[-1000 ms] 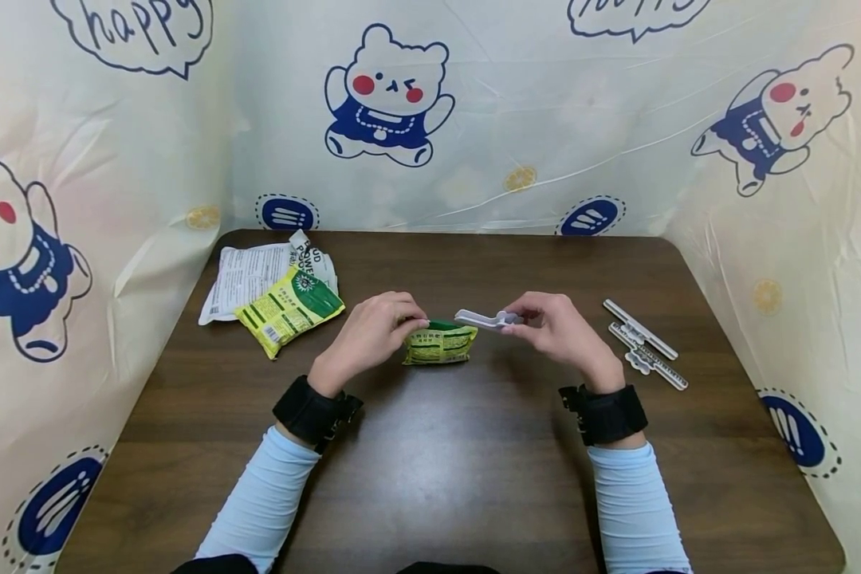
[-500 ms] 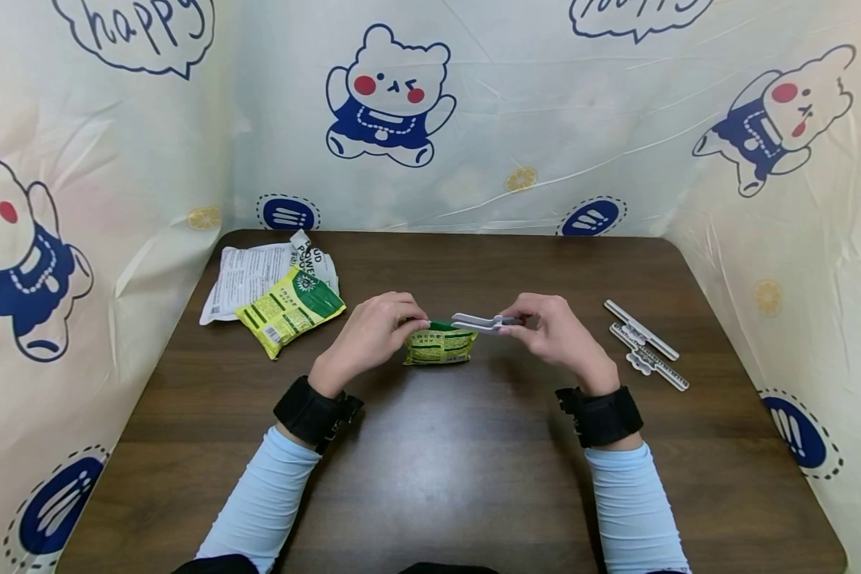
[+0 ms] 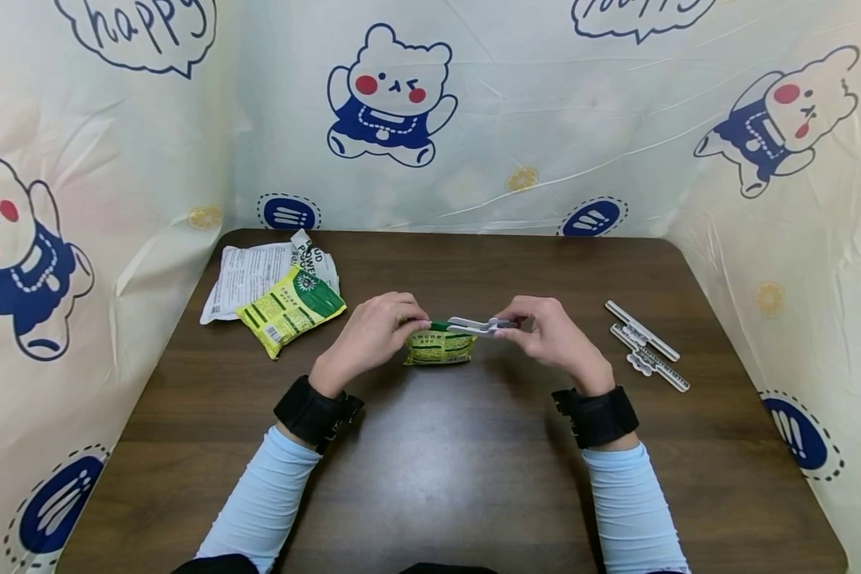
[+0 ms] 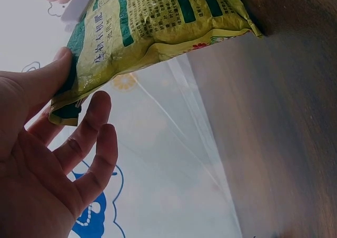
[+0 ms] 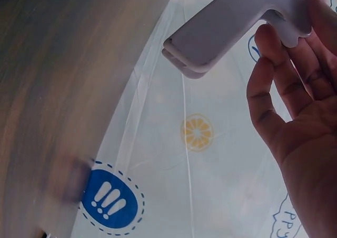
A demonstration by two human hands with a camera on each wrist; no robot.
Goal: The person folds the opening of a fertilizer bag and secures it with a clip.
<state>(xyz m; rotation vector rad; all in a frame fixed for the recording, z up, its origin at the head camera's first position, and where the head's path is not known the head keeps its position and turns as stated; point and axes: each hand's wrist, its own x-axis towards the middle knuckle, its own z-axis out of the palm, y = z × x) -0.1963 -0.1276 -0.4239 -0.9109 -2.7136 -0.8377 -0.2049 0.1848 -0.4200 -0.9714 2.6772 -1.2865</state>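
At 12 o'clock on the desk (image 3: 430,478), the packet (image 3: 439,348) could twist or slip if the clip (image 5: 216,30) nudges it crookedly, since only one top corner is pinned. That corner, at 10 o'clock, the left hand (image 3: 376,328) pinches, spare fingers loosely bent; at 2 o'clock, the right hand (image 3: 545,331) pinches the slightly gaping clip by its handle

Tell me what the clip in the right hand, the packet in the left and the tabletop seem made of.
Clip: probably hard plastic, smooth and pale, with rounded, moulded-looking edges.
Packet: likely thin plastic film, slightly glossy, since it creases and catches light; any foil lining can't be told.
Tabletop: wood or wood-look laminate, satin; brown grain shows under a soft reflection.
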